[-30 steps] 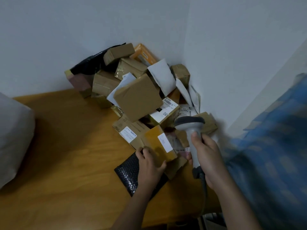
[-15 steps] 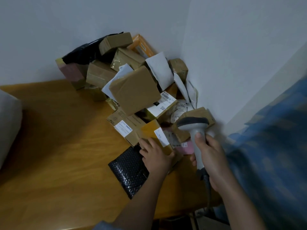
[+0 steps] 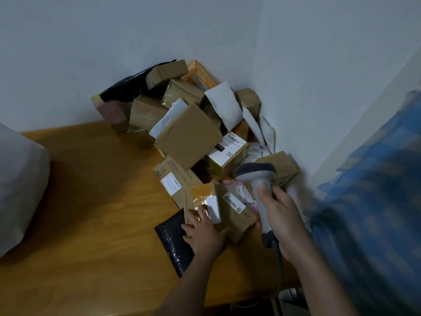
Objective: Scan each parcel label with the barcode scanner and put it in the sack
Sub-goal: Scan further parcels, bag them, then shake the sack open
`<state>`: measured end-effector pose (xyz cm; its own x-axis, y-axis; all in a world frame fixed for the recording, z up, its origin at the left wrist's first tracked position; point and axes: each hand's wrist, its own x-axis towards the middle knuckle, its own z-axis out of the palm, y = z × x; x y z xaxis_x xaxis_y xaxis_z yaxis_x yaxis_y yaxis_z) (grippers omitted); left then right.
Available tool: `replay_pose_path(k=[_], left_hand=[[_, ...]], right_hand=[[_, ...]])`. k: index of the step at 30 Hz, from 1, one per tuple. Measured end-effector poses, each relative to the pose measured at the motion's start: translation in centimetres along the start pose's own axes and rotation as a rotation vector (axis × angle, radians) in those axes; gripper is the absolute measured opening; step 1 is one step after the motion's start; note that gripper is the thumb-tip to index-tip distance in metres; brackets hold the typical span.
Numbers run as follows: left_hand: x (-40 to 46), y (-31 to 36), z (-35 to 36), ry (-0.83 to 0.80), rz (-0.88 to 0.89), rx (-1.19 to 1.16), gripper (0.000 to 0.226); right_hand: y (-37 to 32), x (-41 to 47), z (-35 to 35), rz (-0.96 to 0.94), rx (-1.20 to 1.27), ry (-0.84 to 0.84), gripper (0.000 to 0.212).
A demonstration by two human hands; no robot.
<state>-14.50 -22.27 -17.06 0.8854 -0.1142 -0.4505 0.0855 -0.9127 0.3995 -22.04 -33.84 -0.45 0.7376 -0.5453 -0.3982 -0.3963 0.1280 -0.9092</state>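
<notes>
Several cardboard parcels (image 3: 189, 135) are piled in the corner of a wooden table (image 3: 95, 201). My left hand (image 3: 205, 233) holds a small taped box with a white label (image 3: 202, 200) at the pile's near edge, fingers on its front face and thumb at its right side. My right hand (image 3: 282, 222) grips the handle of a grey barcode scanner (image 3: 255, 172), its head above the pile just right of that box. A black bubble mailer (image 3: 175, 238) lies flat under my left wrist. A pale grey sack (image 3: 20, 188) bulges at the left edge.
White walls meet behind the pile. A blue patterned cloth (image 3: 369, 213) fills the right side. White mailers (image 3: 225, 106) and labelled boxes (image 3: 227, 151) lean among the pile. The scanner cable (image 3: 279, 265) hangs down over the table's near edge.
The small taped box has been tipped from its slant to stand more upright, label facing me. My left hand shifted on it. The scanner stayed over the pile.
</notes>
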Motion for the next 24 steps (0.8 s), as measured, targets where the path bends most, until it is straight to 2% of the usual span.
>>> replay_pose_path(k=[3, 8, 10, 12, 14, 16, 18, 21, 24], left_hand=[[0.1, -0.9, -0.9, 0.024, 0.027, -0.155, 0.107], [0.7, -4.4, -3.6, -0.068, 0.023, -0.742, 0.109], [0.3, -5.8, -4.2, -0.097, 0.017, -0.890, 0.106], [-0.4, -6.3, -4.5, -0.073, 0.013, -0.970, 0.103], [-1.1, -6.4, -4.4, 0.055, 0.006, -0.977, 0.102], [-1.6, -6.3, -4.4, 0.222, -0.026, -0.941, 0.090], [-1.7, -6.5, -4.6, 0.317, -0.120, -0.968, 0.072], [-1.5, -7.7, -4.7, 0.314, -0.228, -1.103, 0.049], [-1.5, -8.7, -5.5, 0.245, -0.327, -1.238, 0.048]], right_hand=[[0.2, -0.1, -0.1, 0.008, 0.007, -0.001, 0.023], [0.1, -0.2, 0.5, 0.015, 0.018, -0.003, 0.025], [0.0, -0.4, 1.1, 0.008, -0.005, -0.019, 0.028], [-0.1, -0.6, 1.7, -0.002, -0.020, -0.046, 0.029], [-0.3, -0.8, 2.3, -0.016, -0.025, -0.078, 0.029], [-0.5, -1.1, 2.7, -0.027, -0.042, -0.113, 0.028], [-0.6, -1.2, 3.1, -0.030, -0.069, -0.138, 0.026], [-0.7, -1.6, 3.3, -0.025, -0.097, -0.168, 0.025], [-1.0, -2.1, 3.5, -0.036, -0.119, -0.181, 0.026]])
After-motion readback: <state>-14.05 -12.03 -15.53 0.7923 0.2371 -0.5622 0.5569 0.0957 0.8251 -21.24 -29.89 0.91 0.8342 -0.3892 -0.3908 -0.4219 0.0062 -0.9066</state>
